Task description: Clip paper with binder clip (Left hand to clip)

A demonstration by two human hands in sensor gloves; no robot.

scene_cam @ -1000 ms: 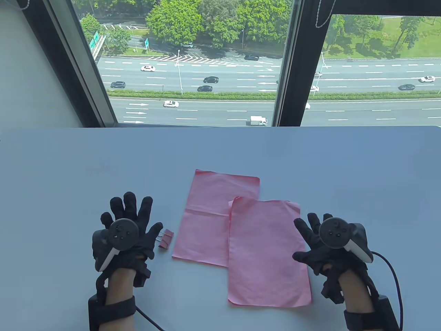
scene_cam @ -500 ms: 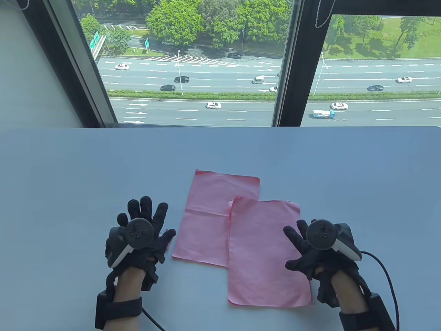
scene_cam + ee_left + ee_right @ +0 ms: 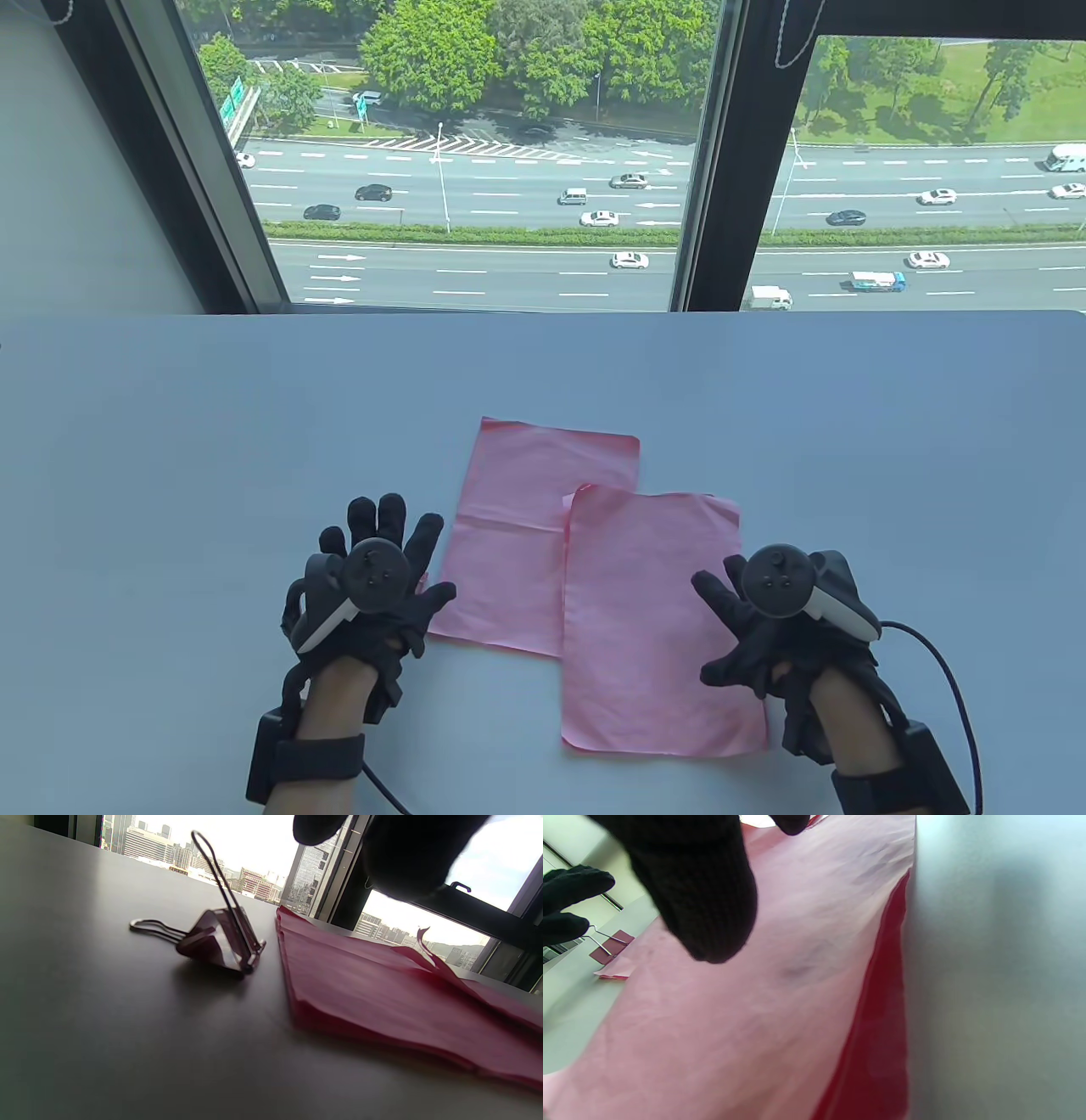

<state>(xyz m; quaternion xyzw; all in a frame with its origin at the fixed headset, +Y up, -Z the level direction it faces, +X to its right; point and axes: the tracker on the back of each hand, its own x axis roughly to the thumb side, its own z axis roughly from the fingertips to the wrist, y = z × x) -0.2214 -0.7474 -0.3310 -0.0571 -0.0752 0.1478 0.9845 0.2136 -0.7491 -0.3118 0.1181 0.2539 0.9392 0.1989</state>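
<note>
Two pink paper sheets lie overlapped on the table, one further back and one in front. The pink binder clip lies on the table just left of the paper, one wire handle up and one flat. In the table view my left hand covers it. That hand is open with its fingers spread, and its fingertips hang above the clip without touching it. My right hand is open with spread fingers over the front sheet's right edge. The clip also shows small in the right wrist view.
The grey table reaches back to a window. Cables run from both wrists off the near edge. The front sheet's far corner curls up a little.
My left hand has moved right and now covers the clip, its thumb at the paper's edge. My right hand has moved left over the front sheet's right edge. The paper and clip have not moved.
</note>
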